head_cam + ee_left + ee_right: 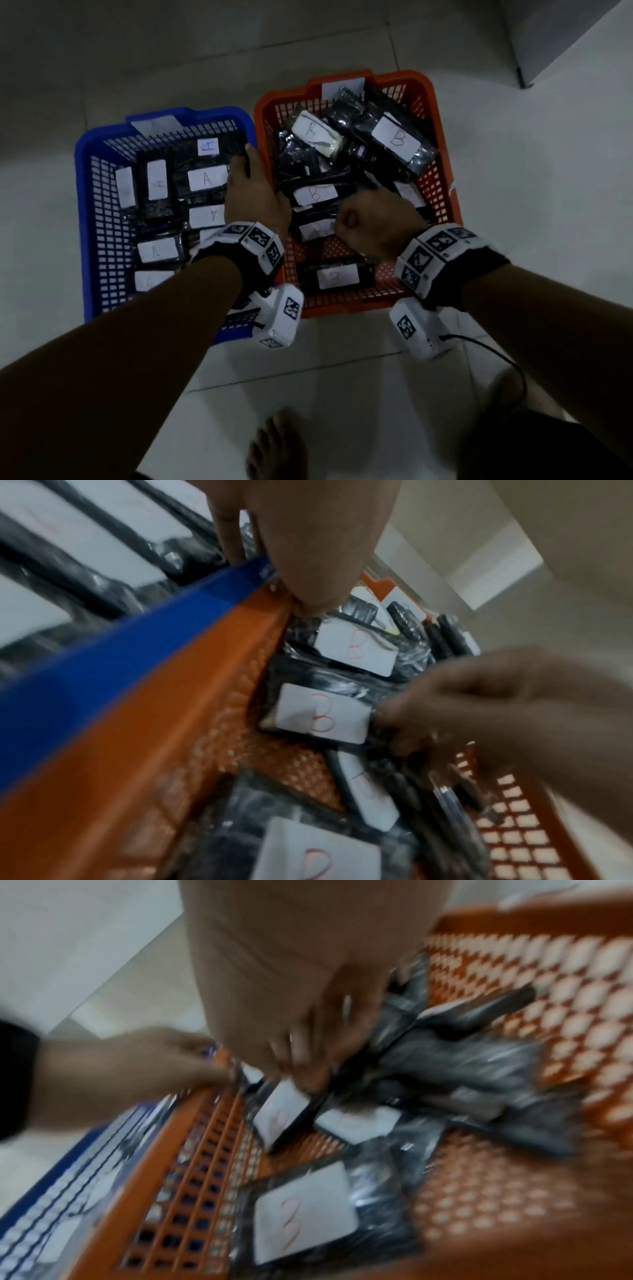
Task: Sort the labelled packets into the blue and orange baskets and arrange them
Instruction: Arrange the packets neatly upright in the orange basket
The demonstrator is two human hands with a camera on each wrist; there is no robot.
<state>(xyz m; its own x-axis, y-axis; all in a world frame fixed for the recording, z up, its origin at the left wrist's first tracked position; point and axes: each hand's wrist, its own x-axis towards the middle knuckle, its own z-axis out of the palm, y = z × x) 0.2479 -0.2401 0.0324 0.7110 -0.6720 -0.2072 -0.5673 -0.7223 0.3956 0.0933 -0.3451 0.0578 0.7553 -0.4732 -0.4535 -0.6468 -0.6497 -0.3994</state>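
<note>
The right hand [373, 222] curls its fingers on a B packet [323, 714] near the left wall of the orange basket [442, 164] — the blurred wrist views suggest a pinch at its edge. The left hand [253, 195] grips the two baskets' meeting rims, fingers inside the blue basket [89, 219]. The B packets lie heaped and glossy — pulling one could drag its neighbours askew.

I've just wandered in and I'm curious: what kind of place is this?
Probably an ordinary indoor room, not a workshop. The blue basket and orange basket sit directly on a pale tiled floor, a plain wall corner stands behind, and a bare foot shows below.
</note>
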